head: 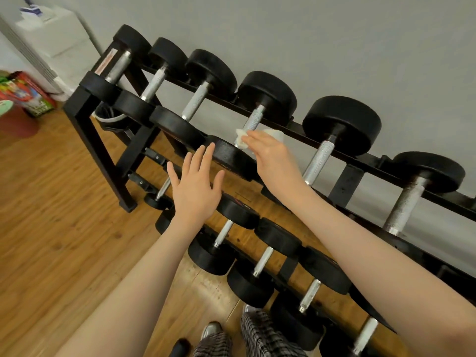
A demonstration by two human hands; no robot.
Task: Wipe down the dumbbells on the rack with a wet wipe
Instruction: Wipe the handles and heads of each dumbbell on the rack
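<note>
Right now the right hand [270, 153] pinches a crumpled white wet wipe [242, 141] against the knurled steel handle [253, 119] of a black round-headed dumbbell [268, 96] — best wrapped around and twisted along its length. Meanwhile the left hand [197, 188], fingers spread, steadies the near black head [231, 158].

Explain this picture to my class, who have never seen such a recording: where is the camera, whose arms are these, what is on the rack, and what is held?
There is no machine here: a person wears one wide-angle camera on the head, looking forward and down, so the two bare arms are their own. In front stands a black rack on a wooden floor, against a grey wall. Dumbbells lie on it in rows, each with black ends and a metal handle. The right hand holds a white wet wipe against the handle of the fourth dumbbell from the left on the top row. The left hand is open, fingers spread, with its fingertips at that dumbbell's near black end; whether they touch it I cannot tell. Checked trousers and shoes show below.
</note>
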